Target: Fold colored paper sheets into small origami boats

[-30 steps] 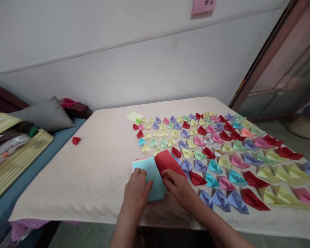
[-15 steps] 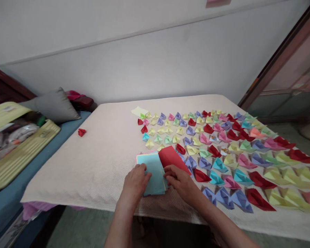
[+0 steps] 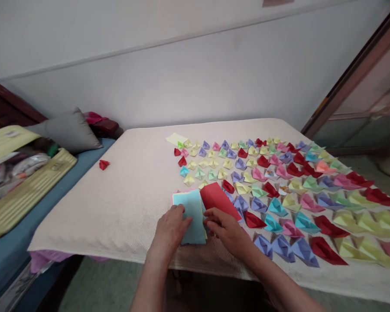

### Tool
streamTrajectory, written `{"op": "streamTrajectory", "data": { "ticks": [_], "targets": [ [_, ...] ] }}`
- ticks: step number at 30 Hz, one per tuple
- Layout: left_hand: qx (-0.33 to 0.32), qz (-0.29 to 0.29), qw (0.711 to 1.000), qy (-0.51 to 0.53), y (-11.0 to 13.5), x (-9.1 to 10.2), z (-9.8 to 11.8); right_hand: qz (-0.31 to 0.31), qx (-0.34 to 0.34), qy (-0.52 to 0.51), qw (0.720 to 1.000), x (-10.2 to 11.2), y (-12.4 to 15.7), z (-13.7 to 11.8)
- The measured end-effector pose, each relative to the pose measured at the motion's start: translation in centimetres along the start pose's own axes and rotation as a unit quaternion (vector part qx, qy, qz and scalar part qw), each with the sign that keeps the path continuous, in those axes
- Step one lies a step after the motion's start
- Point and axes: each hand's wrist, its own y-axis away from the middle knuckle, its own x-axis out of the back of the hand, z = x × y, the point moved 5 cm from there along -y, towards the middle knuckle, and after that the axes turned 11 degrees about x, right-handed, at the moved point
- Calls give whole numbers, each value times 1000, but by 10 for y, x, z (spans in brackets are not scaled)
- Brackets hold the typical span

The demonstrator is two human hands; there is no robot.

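Note:
My left hand point(image 3: 170, 231) rests flat on the near left corner of a stack of paper squares point(image 3: 191, 213) whose top sheet is light blue. My right hand point(image 3: 225, 229) pinches the near edge of a red sheet point(image 3: 217, 198) that lies tilted against the stack's right side. Both hands sit near the front edge of a table covered with a cream cloth point(image 3: 130, 190). Rows of small folded paper boats point(image 3: 279, 186) in red, purple, yellow, pink, green and blue spread over the right half of the cloth.
A lone red folded piece point(image 3: 103, 164) lies at the cloth's left edge. A pale yellow sheet point(image 3: 175, 138) lies at the far end of the rows. Left of the table are a grey cushion point(image 3: 66, 131), a yellow mat point(image 3: 26, 190) and a blue surface. A door frame point(image 3: 354, 73) stands at the right.
The view has shifted slightly. My hands stay on the stack and the red sheet, with my right fingers moved a little further onto the red sheet's edge.

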Motion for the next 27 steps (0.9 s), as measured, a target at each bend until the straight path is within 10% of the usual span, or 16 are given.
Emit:
{"op": "streamTrajectory", "data": {
  "ticks": [27],
  "targets": [
    [2,22,999,-28,8,-1,12,-2,16,-22,1000,-9,0,5]
  ]
}}
